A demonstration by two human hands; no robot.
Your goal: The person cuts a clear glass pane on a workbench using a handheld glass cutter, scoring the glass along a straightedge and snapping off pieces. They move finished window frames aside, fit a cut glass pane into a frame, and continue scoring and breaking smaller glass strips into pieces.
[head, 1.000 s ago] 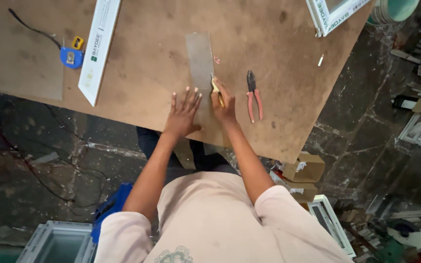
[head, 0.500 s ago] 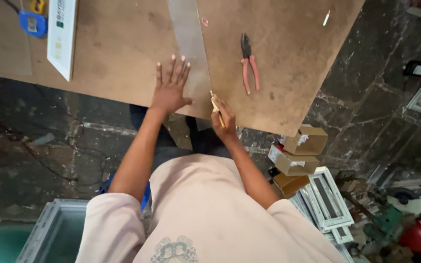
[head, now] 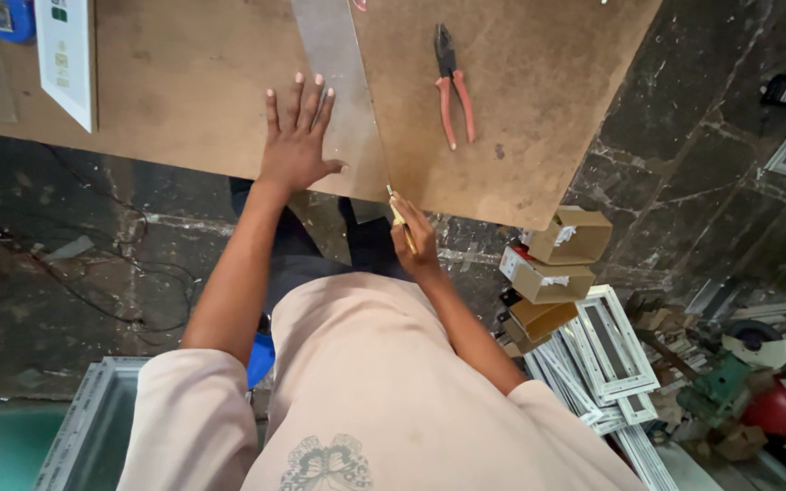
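Note:
A long grey metal strip [head: 338, 82] lies along the brown wooden workbench [head: 184, 82] and overhangs its near edge. My left hand [head: 297, 136] presses flat on the bench, fingers spread, thumb resting on the strip's left side. My right hand [head: 416, 241] is just off the bench's near edge, closed around a thin yellowish cutting tool [head: 399, 216] whose tip meets the strip's right edge at the board's rim.
Red-handled pliers [head: 452, 86] lie on the bench right of the strip. A white flat box [head: 65, 55] and a blue tape measure [head: 2, 16] sit at the far left. Cardboard boxes [head: 557, 259] and white window frames [head: 607, 359] crowd the floor at right.
My right hand drew the tool back along the strip's edge toward me and off the bench edge. My left hand stayed flat beside the strip. The view tipped down toward my body.

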